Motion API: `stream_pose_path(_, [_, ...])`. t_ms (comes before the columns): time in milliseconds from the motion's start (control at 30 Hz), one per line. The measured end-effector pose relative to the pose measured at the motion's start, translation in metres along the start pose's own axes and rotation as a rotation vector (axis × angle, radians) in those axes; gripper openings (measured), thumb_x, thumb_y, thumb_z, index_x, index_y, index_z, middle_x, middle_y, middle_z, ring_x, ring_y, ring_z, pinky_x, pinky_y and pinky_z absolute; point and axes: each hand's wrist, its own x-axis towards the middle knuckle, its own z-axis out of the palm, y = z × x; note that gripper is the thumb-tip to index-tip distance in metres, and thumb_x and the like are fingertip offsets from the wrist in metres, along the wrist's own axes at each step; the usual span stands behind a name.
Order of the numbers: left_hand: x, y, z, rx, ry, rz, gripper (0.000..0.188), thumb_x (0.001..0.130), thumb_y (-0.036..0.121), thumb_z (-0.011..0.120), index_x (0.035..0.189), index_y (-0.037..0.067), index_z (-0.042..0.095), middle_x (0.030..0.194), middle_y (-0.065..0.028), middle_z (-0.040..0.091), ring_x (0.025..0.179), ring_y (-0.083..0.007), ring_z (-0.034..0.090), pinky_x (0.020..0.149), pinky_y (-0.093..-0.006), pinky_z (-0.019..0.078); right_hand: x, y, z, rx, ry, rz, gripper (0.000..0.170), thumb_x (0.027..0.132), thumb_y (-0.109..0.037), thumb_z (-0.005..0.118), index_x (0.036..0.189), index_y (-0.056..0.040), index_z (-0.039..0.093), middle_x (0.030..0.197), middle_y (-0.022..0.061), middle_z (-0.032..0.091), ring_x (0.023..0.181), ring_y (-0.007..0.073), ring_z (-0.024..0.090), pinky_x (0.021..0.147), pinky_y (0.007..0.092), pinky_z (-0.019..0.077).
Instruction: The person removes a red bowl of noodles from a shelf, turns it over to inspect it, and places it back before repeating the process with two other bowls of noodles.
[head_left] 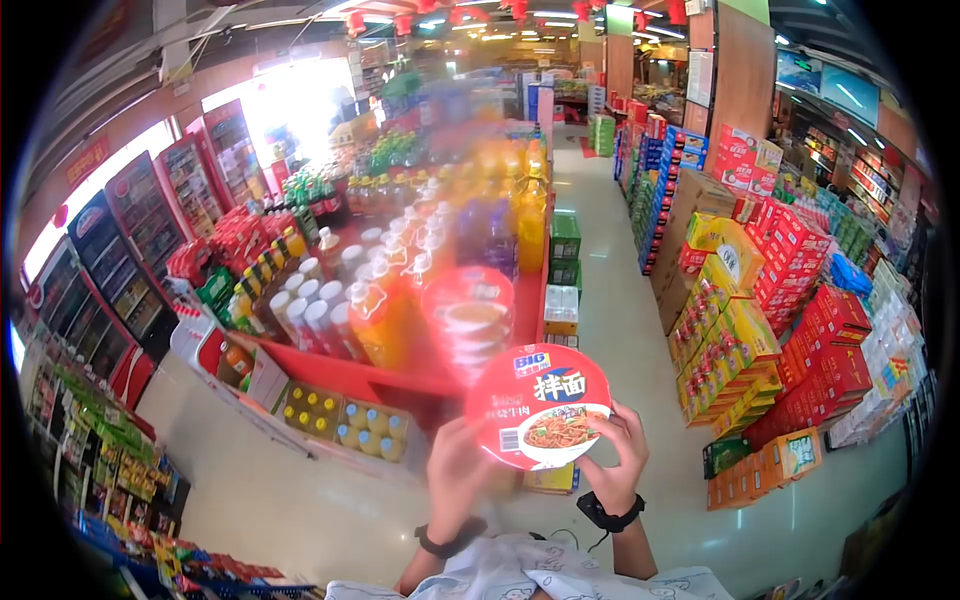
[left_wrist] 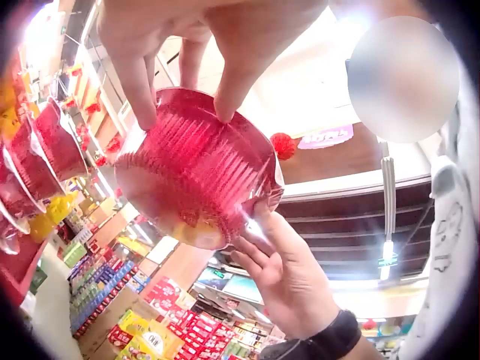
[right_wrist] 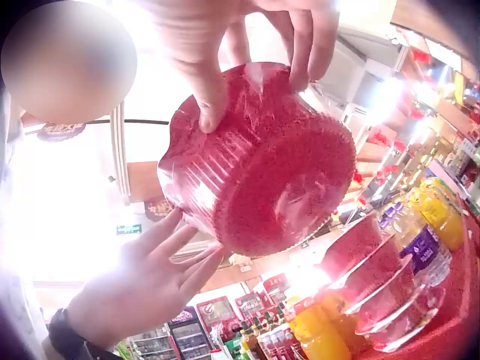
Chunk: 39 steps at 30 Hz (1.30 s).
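A red instant noodle bowl (head_left: 545, 400) is held up in front of the body, its printed lid facing the head camera. My right hand (head_left: 622, 455) grips its right edge, with thumb and fingers on the side wall in the right wrist view. On the opposite side, my left hand (head_left: 452, 475), blurred in the head view, holds the bowl between thumb and fingers. The ribbed wall and base of the noodle bowl (right_wrist: 277, 180) show in the right wrist view under clear wrap. Just beyond it stands a stack of similar red bowls (head_left: 470, 310) on the display's corner.
Orange drink bottles (head_left: 375, 325) and other drinks crowd the red display stand (head_left: 400, 380). Boxed bottles (head_left: 370, 430) sit low in front. To the right, carton stacks (head_left: 720, 330) line a tiled aisle (head_left: 600, 270). Snack shelves (head_left: 110, 460) stand at lower left.
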Motion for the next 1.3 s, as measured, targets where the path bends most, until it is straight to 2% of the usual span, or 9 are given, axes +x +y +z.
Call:
stream_pose_path(233, [0.091,-0.015,-0.033,-0.113,0.063,0.005,0.049,0.09,-0.015,0.066,0.138,-0.007,0.059,0.153,-0.0127,0.043,0.132,-0.0258,0.062,0.111,-0.037,0.0535,0.065,0.025,0.089,0.026,0.091,0.008,0.051,0.068,0.001,0.083,0.117,-0.0067,0.077,0.133,0.019,0.068,0.117,0.034,0.069,0.1,0.0431,0.0546])
stream_pose_path(267, [0.101,-0.014,-0.038,-0.155,0.083,-0.014,0.047,0.091,-0.013,0.064,0.138,-0.006,0.059,0.154,-0.0124,0.044,0.134,-0.0243,0.06,0.113,-0.0379,0.0512,0.078,0.024,0.1,-0.03,0.09,-0.058,0.05,0.066,0.0,0.092,0.112,-0.0053,0.074,0.132,0.0158,0.065,0.11,0.0289,0.069,0.091,0.0383,0.0557])
stream_pose_path(400, [0.146,-0.029,-0.056,-0.196,0.109,0.056,0.048,0.091,-0.012,0.063,0.139,-0.005,0.058,0.151,-0.0127,0.048,0.138,-0.0248,0.057,0.114,-0.0374,0.0489,0.117,0.033,0.137,-0.089,0.098,-0.155,0.048,0.067,-0.001,0.092,0.111,-0.0054,0.074,0.129,0.015,0.065,0.109,0.0275,0.069,0.091,0.0378,0.0554])
stream_pose_path(667, [0.228,-0.061,-0.056,-0.184,0.122,0.016,0.043,0.101,-0.004,0.063,0.144,-0.003,0.057,0.147,-0.0131,0.06,0.135,-0.0212,0.06,0.112,-0.0342,0.0484,0.159,0.067,0.19,0.058,0.0,0.092,0.049,0.073,-0.001,0.088,0.118,-0.0055,0.07,0.123,0.0119,0.064,0.108,0.029,0.067,0.094,0.0393,0.054])
stream_pose_path(800, [0.238,-0.101,-0.054,-0.169,0.135,0.003,0.054,0.103,0.002,0.062,0.154,0.0,0.046,0.151,-0.0154,0.056,0.138,-0.0233,0.057,0.115,-0.0364,0.046,0.159,0.08,0.195,-0.11,-0.041,0.004,0.052,0.08,-0.003,0.084,0.128,-0.0074,0.067,0.128,0.0138,0.061,0.114,0.0328,0.066,0.099,0.0416,0.0531])
stream_pose_path(900, [0.226,-0.105,-0.046,-0.111,0.25,0.05,0.063,0.103,0.005,0.06,0.161,0.003,0.034,0.155,-0.0171,0.05,0.142,-0.0267,0.053,0.116,-0.0394,0.045,0.157,0.078,0.186,0.038,-0.113,0.015,0.059,0.083,-0.002,0.081,0.139,-0.0068,0.06,0.131,0.0144,0.06,0.116,0.0337,0.065,0.101,0.042,0.0529])
stream_pose_path(1033, [0.174,-0.091,-0.028,-0.032,0.397,0.067,0.066,0.103,0.005,0.057,0.163,0.006,0.027,0.159,-0.0182,0.045,0.143,-0.03,0.051,0.116,-0.0411,0.0454,0.129,0.091,0.164,0.103,-0.192,0.064,0.067,0.088,-0.002,0.076,0.15,-0.0025,0.051,0.135,0.0149,0.061,0.104,0.0236,0.067,0.088,0.036,0.0553])
stream_pose_path(1067, [0.159,-0.089,-0.02,-0.082,0.457,0.038,0.061,0.102,0.004,0.057,0.158,0.006,0.034,0.156,-0.0169,0.048,0.14,-0.0285,0.053,0.113,-0.0402,0.0474,0.114,0.103,0.158,0.065,-0.197,0.035,0.063,0.09,-0.001,0.074,0.149,-0.0014,0.052,0.134,0.0141,0.062,0.096,0.019,0.066,0.082,0.0321,0.055])
stream_pose_path(1300, [0.036,-0.103,0.048,-0.082,0.59,-0.286,0.032,0.101,0.004,0.055,0.133,0.001,0.06,0.126,-0.0105,0.07,0.117,-0.0216,0.067,0.1,-0.0351,0.0529,0.04,0.145,0.087,0.221,-0.63,0.123,0.043,0.091,-0.006,0.074,0.132,-0.0027,0.064,0.124,0.0141,0.068,0.088,0.0224,0.07,0.081,0.0349,0.0558])
